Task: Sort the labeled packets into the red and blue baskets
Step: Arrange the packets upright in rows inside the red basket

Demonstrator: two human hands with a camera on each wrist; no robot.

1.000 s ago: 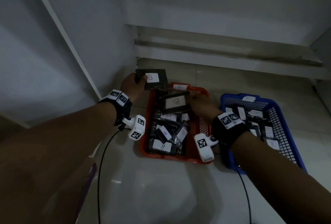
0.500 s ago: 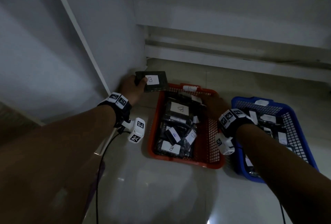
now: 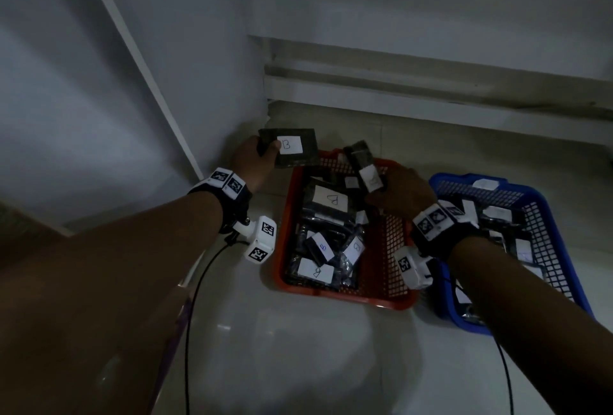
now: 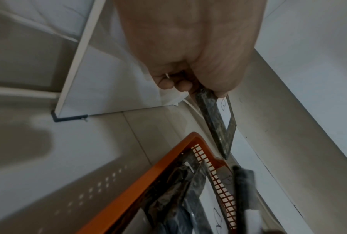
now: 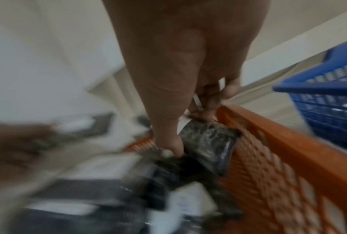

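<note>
My left hand (image 3: 252,162) pinches the B-labelled packet (image 3: 288,152) beside the red basket (image 3: 391,298), label up for reading | right hand (image 3: 403,192) grips another packet (image 3: 363,162) above it, probably checking its label

- Head view is dim overall; my arms read as dark shapes, and white labels on the packets stand out.
- Pale glare patches on the glossy floor (image 3: 265,331) near the bottom, soft shadows by the red basket (image 3: 391,298).
- Straight wall edges bow w/ wide-angle distortion.
- Left wrist view brighter and fairly sharp; light dots fall through the basket mesh onto the floor.
- Right wrist view heavily motion-blurred, esp. lower left; blue basket (image 5: 329,88) smeared.
</note>
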